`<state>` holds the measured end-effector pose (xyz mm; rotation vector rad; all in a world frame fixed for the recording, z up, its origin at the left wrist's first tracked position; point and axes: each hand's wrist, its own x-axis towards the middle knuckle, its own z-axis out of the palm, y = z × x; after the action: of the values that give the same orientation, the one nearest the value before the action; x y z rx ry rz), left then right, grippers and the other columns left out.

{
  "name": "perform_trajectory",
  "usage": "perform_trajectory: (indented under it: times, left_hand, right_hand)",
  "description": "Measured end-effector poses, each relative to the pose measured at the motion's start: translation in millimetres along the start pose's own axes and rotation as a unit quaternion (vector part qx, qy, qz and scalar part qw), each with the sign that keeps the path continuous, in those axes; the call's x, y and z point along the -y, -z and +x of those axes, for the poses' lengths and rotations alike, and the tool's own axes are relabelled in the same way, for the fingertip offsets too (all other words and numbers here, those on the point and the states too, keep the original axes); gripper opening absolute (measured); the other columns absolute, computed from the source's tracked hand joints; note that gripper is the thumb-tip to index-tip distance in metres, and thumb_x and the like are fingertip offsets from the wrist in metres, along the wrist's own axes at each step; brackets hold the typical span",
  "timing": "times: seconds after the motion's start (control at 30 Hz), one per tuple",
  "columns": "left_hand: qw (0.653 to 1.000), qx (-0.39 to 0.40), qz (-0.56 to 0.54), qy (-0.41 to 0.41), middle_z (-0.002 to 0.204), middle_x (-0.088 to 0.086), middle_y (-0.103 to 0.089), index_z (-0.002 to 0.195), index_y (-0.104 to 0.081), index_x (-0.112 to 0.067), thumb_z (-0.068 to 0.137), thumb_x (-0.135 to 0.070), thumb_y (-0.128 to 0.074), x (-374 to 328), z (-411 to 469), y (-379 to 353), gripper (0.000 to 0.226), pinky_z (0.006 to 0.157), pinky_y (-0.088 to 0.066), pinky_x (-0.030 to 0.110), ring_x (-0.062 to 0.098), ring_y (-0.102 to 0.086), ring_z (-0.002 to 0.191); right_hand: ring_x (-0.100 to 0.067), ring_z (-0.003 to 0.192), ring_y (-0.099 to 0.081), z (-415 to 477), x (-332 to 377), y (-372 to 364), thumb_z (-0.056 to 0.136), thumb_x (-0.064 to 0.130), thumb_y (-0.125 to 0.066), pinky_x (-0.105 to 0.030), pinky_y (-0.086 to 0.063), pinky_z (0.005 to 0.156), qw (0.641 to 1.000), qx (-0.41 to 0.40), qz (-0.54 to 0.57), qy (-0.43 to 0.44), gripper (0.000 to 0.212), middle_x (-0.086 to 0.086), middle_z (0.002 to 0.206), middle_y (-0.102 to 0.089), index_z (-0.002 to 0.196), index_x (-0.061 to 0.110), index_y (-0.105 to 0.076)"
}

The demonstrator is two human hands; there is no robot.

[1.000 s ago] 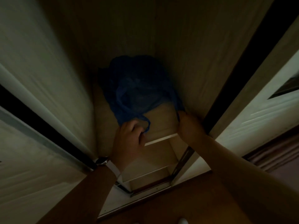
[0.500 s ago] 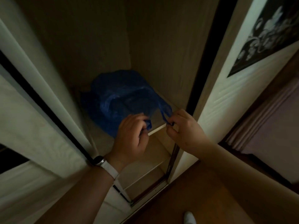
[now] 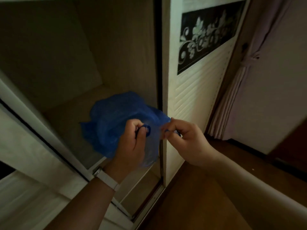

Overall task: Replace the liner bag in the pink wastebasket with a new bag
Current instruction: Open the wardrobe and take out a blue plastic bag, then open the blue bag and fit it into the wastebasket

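A crumpled blue plastic bag [image 3: 114, 118] hangs at the front of a shelf [image 3: 69, 117] inside an open wardrobe. My left hand [image 3: 132, 143], with a white watch strap on the wrist, grips one handle loop of the bag. My right hand [image 3: 184, 138] pinches the other handle just to the right, at the wardrobe's door edge. The two hands hold the bag's mouth between them. The pink wastebasket is not in view.
A white sliding door [image 3: 199, 90] with a dark floral panel stands right of the opening, another white door [image 3: 29, 146] on the left. Lower shelves [image 3: 141, 185] show below. A tied-back curtain [image 3: 245, 83] hangs at the right above the wooden floor [image 3: 199, 205].
Both hands have drawn the blue bag forward from deep on the shelf to its front edge. The view has swung up and right, showing the floral door and the curtain.
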<state>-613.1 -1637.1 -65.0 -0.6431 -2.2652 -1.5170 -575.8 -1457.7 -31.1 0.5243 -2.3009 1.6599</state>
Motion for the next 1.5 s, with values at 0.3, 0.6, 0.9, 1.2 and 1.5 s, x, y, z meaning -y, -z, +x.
perform_trajectory:
  times: [0.3,0.6,0.9,1.2,1.5]
  left_hand:
    - [0.998,0.026,-0.01,-0.064,0.086,-0.023,-0.061,0.091,-0.051,-0.036,0.094,-0.019,-0.052,-84,-26,-76,0.017,0.07,-0.045,0.01,0.0,-0.061,0.079]
    - [0.988,0.094,-0.056,-0.108,0.092,-0.02,-0.064,0.097,-0.057,-0.043,0.091,-0.039,-0.053,-173,-66,-202,0.008,0.072,-0.049,0.019,0.006,-0.064,0.083]
    - [0.957,0.22,-0.152,-0.115,0.078,-0.016,-0.064,0.096,-0.061,-0.036,0.093,-0.034,-0.058,-239,-80,-332,0.005,0.063,-0.046,0.015,0.003,-0.059,0.065]
    - [0.915,0.343,-0.207,-0.054,0.068,0.0,-0.064,0.084,-0.067,-0.029,0.089,-0.009,-0.067,-274,-77,-493,0.02,0.055,-0.045,0.021,0.009,-0.053,0.056]
    - [0.791,0.533,-0.299,-0.04,0.06,-0.005,-0.062,0.081,-0.063,-0.026,0.09,-0.001,-0.062,-321,-81,-676,0.027,0.051,-0.041,0.022,0.009,-0.049,0.052]
  right_hand:
    - [-0.012,0.072,-0.057,-87,23,97,0.093,0.005,-0.056,-0.016,-0.044,0.065,0.992,-0.113,-0.039,-0.028,0.015,-0.002,0.077,-0.063,0.085,0.015,-0.064]
    - [-0.012,0.068,-0.058,-207,16,218,0.093,0.013,-0.055,-0.031,-0.049,0.061,0.971,-0.231,-0.036,-0.057,0.021,0.009,0.077,-0.062,0.09,0.032,-0.064]
    - [-0.009,0.064,-0.056,-312,9,313,0.094,0.007,-0.057,-0.022,-0.046,0.057,0.939,-0.322,-0.087,-0.089,0.017,0.008,0.077,-0.061,0.096,0.023,-0.064]
    - [-0.004,0.069,-0.059,-399,-22,401,0.091,0.003,-0.056,-0.012,-0.042,0.063,0.852,-0.465,-0.173,-0.167,0.022,0.012,0.081,-0.064,0.095,0.022,-0.067]
    - [-0.001,0.077,-0.065,-459,-51,499,0.085,0.014,-0.062,-0.012,-0.045,0.069,0.689,-0.621,-0.251,-0.275,0.021,0.023,0.085,-0.069,0.088,0.034,-0.069]
